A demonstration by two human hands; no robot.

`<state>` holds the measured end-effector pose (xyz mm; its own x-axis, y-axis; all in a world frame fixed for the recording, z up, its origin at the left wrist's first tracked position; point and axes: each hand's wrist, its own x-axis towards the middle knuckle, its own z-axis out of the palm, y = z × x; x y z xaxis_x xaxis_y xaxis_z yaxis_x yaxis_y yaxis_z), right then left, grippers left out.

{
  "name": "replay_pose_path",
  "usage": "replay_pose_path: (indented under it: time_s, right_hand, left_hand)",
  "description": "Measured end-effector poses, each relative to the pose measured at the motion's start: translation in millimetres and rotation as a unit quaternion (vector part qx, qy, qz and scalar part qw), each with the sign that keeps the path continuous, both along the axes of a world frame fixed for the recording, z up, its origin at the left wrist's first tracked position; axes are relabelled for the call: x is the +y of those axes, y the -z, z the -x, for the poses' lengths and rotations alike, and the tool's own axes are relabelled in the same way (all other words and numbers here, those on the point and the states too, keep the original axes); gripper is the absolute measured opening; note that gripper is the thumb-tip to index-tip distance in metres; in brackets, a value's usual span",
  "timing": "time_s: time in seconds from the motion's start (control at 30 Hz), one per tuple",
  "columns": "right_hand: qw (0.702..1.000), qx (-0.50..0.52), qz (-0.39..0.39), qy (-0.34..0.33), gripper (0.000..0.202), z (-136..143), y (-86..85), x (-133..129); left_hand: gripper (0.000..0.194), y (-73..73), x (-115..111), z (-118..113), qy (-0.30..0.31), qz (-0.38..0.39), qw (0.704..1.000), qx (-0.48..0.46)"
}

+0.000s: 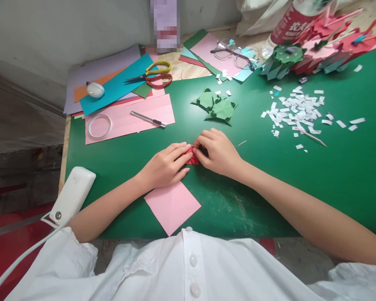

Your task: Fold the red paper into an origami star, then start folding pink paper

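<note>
A small folded red paper (193,159) lies on the green table top at the centre. My left hand (166,165) rests flat over its left side, fingers stretched out and partly spread. At its upper right edge, the thumb and fingertips of my right hand (217,152) pinch the paper. A square pink sheet (173,207) lies just below my left hand, its top corner covered by that hand. Folded green paper pieces (222,109) sit beyond my hands.
Yellow-and-red scissors (158,75), coloured sheets, a cutter (148,119) and a tape roll (100,126) lie back left. White scraps (297,108), glasses (236,54), folded paper models (326,52) and a bottle (296,21) are right. A white power bank (72,194) is near my left forearm.
</note>
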<state>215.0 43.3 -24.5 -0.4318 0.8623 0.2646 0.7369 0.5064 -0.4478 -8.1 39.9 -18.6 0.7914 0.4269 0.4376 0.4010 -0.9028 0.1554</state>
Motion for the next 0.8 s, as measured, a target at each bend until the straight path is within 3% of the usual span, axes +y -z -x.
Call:
replay_pose_path:
  time_s: [0.2, 0.37, 0.8]
  right_hand:
    - [0.993, -0.093, -0.05, 0.044, 0.019, 2.8, 3.8, -3.9]
    - [0.983, -0.163, -0.039, 0.079, 0.03, 4.0, 4.7, -5.4]
    - [0.975, -0.2, -0.078, 0.052, 0.026, 2.5, 4.8, -8.1]
  left_hand:
    - [0.035, -1.7, -2.2, -1.4, -0.012, 0.031, 0.999, 0.026]
    - [0.027, -1.5, -1.2, -2.2, -0.007, 0.026, 0.999, 0.019]
    - [0.03, 1.0, -0.6, -1.6, -0.011, 0.011, 1.0, 0.008]
